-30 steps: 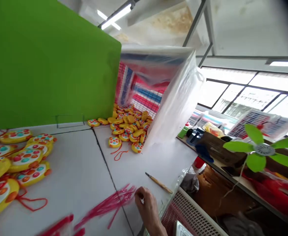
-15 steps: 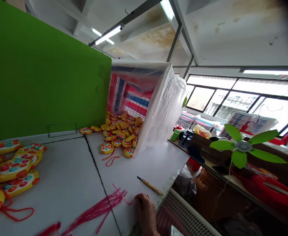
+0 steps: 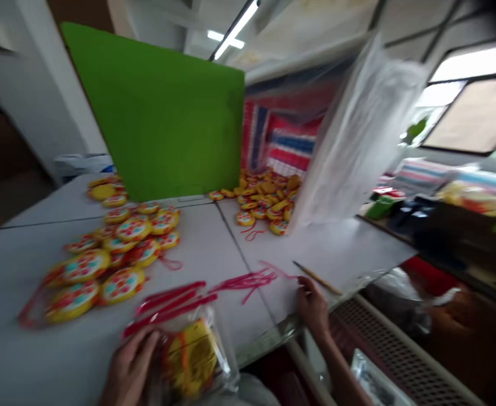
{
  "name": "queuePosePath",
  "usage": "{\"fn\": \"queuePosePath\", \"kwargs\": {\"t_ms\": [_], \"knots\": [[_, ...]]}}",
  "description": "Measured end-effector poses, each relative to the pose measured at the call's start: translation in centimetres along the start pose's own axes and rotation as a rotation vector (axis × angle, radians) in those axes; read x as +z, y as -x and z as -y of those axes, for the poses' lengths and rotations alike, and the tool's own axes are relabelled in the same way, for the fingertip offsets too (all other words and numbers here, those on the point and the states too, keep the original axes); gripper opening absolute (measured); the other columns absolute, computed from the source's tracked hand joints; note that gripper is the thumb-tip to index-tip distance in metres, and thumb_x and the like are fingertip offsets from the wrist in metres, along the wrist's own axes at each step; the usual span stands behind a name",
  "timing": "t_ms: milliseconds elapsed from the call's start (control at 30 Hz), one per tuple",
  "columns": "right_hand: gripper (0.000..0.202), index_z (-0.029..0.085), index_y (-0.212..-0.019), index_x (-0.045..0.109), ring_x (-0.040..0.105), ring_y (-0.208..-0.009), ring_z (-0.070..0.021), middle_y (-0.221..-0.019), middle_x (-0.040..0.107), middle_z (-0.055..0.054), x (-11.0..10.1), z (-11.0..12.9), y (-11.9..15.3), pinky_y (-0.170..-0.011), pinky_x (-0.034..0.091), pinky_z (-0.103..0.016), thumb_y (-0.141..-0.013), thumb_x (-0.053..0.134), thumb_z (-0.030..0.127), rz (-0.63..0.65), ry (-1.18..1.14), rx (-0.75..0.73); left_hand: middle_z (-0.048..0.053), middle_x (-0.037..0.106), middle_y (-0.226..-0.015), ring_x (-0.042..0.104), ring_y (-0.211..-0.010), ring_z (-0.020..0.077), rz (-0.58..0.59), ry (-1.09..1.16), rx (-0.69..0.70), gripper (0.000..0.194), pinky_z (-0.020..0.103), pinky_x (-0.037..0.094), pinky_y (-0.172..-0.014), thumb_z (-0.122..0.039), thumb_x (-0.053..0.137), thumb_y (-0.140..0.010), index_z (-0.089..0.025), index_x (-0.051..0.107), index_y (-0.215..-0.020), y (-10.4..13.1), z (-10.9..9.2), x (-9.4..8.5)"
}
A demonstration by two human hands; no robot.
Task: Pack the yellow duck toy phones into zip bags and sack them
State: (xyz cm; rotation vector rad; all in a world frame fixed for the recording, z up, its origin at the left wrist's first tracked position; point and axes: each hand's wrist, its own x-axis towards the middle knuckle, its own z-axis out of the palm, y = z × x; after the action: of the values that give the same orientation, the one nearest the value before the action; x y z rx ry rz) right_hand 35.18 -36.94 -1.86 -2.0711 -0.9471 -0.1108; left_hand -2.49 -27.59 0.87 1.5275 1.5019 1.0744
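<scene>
White tabletop (image 3: 214, 242): our left hand (image 3: 131, 369) clasps a bagged yellow toy (image 3: 192, 355) at the near edge (slippery film, light; best pinched at its sides), right hand (image 3: 313, 304) loosely curled beside red strings (image 3: 248, 280).

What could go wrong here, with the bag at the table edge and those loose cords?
1. The clear bag of yellow parts sits at the near table edge, held only by the left hand; it could slide off.
2. The right hand is at the loose red cords; a pull may drag or tangle the whole bundle.
3. The thin stick lies beside that hand and could get knocked off.
</scene>
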Motion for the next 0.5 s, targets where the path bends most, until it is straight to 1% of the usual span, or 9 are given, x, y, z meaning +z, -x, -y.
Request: {"fn": "queuePosePath", "kwargs": {"t_ms": [33,67,100,233,300,367,433,500], "knots": [[0.023,0.015,-0.104,0.061,0.062,-0.074,-0.0137,-0.092,0.064,-0.002,0.1,-0.3,-0.1,-0.071,0.053,-0.033,-0.094,0.055,0.034,0.021,-0.013,0.018,0.002,0.069,-0.081,0.066,-0.075,0.0214,0.066,0.004,-0.016,0.031,0.032,0.055,-0.067,-0.046,0.059,-0.082,-0.017,0.067,-0.088,0.0,0.5,-0.7],[0.023,0.015,-0.103,0.061,0.062,-0.074,-0.0138,-0.091,0.064,-0.002,0.1,-0.6,-0.2,-0.071,0.053,-0.033,-0.093,0.055,0.035,0.040,-0.021,0.028,0.003,0.070,-0.079,0.066,-0.076,0.0225,0.129,0.056,-0.022,0.032,0.031,0.055,-0.067,-0.048,0.057,-0.081,-0.017,0.067,-0.087,0.1,0.8,-1.2],[0.024,0.015,-0.101,0.062,0.061,-0.073,-0.0138,-0.089,0.064,-0.002,0.1,-0.7,-0.3,-0.071,0.052,-0.033,-0.093,0.055,0.037,0.058,-0.024,0.035,0.003,0.070,-0.079,0.066,-0.076,0.0227,0.149,0.080,-0.030,0.032,0.030,0.054,-0.068,-0.048,0.057,-0.081,-0.018,0.067,-0.086,0.1,0.9,-1.4],[0.034,0.016,-0.096,0.064,0.059,-0.067,-0.0147,-0.083,0.064,-0.002,-0.5,-0.5,-0.2,-0.071,0.048,-0.034,-0.090,0.052,0.047,0.077,-0.016,0.058,0.004,0.069,-0.078,0.064,-0.074,0.0204,0.158,0.118,-0.042,0.029,0.028,0.052,-0.067,-0.044,0.054,-0.082,-0.018,0.064,-0.087,0.5,0.0,-0.7],[0.043,0.017,-0.095,0.067,0.059,-0.064,-0.0182,-0.077,0.065,-0.005,-0.9,-0.1,-0.3,-0.067,0.046,-0.035,-0.085,0.048,0.054,0.070,-0.004,0.072,0.003,0.068,-0.077,0.064,-0.073,0.0196,0.169,0.125,-0.046,0.028,0.027,0.052,-0.066,-0.043,0.052,-0.083,-0.018,0.064,-0.086,0.7,-0.5,-0.5],[0.050,0.017,-0.090,0.069,0.058,-0.060,-0.0223,-0.068,0.064,-0.006,-1.1,0.2,-0.5,-0.061,0.044,-0.036,-0.077,0.046,0.060,0.078,0.018,0.089,0.003,0.068,-0.076,0.064,-0.072,0.0191,0.188,0.139,-0.056,0.028,0.026,0.052,-0.065,-0.043,0.051,-0.084,-0.018,0.064,-0.084,0.9,-0.9,-0.5],[0.050,0.019,-0.081,0.070,0.057,-0.055,-0.0235,-0.060,0.063,-0.005,-1.4,0.5,-0.6,-0.057,0.042,-0.035,-0.072,0.048,0.062,0.111,0.043,0.098,0.003,0.068,-0.077,0.064,-0.072,0.0186,0.202,0.155,-0.071,0.028,0.026,0.052,-0.065,-0.042,0.050,-0.086,-0.018,0.063,-0.084,1.1,-1.2,-0.6],[0.046,0.020,-0.075,0.068,0.056,-0.052,-0.0225,-0.061,0.063,-0.004,-1.7,0.8,-0.5,-0.056,0.042,-0.034,-0.070,0.050,0.062,0.154,0.066,0.089,0.004,0.069,-0.081,0.064,-0.073,0.0182,0.215,0.173,-0.088,0.028,0.026,0.052,-0.067,-0.042,0.049,-0.087,-0.018,0.063,-0.086,1.2,-1.4,-0.8]]}}
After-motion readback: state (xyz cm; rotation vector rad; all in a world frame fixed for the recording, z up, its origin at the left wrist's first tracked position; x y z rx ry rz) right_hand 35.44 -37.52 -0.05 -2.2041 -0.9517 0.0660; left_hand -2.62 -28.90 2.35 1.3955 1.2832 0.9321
